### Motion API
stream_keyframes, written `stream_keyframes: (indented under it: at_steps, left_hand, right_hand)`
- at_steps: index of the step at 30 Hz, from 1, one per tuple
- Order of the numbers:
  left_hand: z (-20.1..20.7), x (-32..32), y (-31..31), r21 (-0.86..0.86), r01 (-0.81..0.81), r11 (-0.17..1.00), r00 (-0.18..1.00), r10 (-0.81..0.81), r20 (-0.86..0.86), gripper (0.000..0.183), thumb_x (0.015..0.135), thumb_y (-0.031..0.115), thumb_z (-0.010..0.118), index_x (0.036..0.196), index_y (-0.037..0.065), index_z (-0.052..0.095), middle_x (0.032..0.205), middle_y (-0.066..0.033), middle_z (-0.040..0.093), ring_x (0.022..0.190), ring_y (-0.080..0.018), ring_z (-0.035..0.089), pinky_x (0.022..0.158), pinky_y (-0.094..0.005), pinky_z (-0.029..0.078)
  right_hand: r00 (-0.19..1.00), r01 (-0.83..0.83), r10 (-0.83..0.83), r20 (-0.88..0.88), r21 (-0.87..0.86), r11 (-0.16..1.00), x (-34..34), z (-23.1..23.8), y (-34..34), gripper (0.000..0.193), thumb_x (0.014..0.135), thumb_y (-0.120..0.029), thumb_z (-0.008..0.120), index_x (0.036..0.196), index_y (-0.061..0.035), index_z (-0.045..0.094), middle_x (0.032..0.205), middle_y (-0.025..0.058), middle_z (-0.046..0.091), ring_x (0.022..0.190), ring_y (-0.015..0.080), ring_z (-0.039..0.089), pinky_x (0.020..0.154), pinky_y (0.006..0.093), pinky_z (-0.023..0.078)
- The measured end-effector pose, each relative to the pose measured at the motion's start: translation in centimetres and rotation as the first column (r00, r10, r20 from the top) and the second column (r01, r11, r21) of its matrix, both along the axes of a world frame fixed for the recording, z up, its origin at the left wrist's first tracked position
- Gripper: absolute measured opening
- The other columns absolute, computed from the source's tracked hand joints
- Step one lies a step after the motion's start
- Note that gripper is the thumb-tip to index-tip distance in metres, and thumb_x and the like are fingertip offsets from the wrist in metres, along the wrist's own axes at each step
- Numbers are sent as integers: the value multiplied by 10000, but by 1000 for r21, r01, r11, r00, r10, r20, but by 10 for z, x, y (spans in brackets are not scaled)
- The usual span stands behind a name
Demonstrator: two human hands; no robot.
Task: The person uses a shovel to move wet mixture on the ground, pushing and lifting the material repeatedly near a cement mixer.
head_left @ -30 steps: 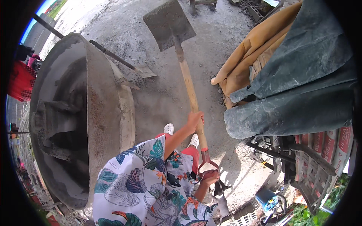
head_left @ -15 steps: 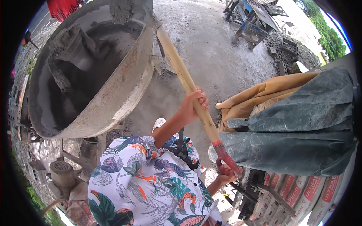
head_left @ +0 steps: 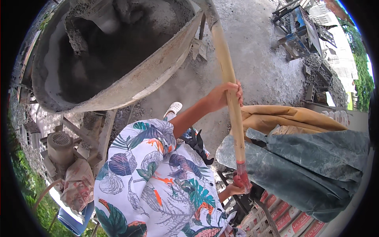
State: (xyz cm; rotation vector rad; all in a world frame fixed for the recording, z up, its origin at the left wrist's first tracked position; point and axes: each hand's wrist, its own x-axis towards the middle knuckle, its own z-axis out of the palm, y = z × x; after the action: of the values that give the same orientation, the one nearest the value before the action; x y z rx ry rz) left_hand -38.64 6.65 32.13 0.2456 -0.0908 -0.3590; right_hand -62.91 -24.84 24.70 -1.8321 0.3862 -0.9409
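Since the last frame, your long shovel with round pale-wood shaft [head_left: 237, 130] has swung steeper in view, blade now out of sight past the top edge; the round, grey, cement-crusted metal drum [head_left: 166, 71] has shifted up-left in view. Your left hand [head_left: 224, 96] is clenched around mid-shaft; your right hand [head_left: 237, 189] looks wrapped on the red metal end-handle [head_left: 242, 177], fingers partly hidden. Key relation: long axis runs from right hand up through left, leaning left to the grey socket [head_left: 210, 15] just beside the drum's rim. Left hand's nearer the drum, which lies up-left of it. Draped green-grey tarp [head_left: 312, 166] sits right of your grip.
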Motion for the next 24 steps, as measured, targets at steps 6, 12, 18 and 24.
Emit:
stream_keyframes:
  at_steps: [6,12,18,24]
  left_hand:
    - [-22,51,28,177,-15,984,999,6,50,172,764,163,537,900,93,460,823,-45,500,741,-198,540,736,-368,436]
    - [-51,79,8,160,192,968,969,-213,127,148,738,162,550,810,102,436,781,-32,485,661,-152,524,657,-328,434]
    - [-114,73,-34,192,276,942,923,-205,-325,176,683,194,568,648,115,414,565,2,393,503,-141,436,520,-319,395]
    - [-177,42,-66,178,500,848,693,-269,-668,194,667,188,577,640,136,393,557,2,402,482,-129,427,519,-321,396]
  right_hand:
    - [992,23,45,-121,514,858,-12,-12,54,282,694,-264,382,674,1,476,548,79,440,540,193,484,543,307,448]
    - [918,390,-200,-342,693,606,-38,-46,101,225,710,-254,378,615,-59,438,476,49,410,426,186,429,393,298,366]
    - [803,597,-243,-545,734,326,-75,-72,132,213,729,-231,404,670,-56,511,503,26,391,427,158,411,435,281,375]
    - [705,704,-271,-655,603,376,-126,-21,129,296,755,-333,429,894,-90,526,632,-19,336,552,105,368,528,250,365]
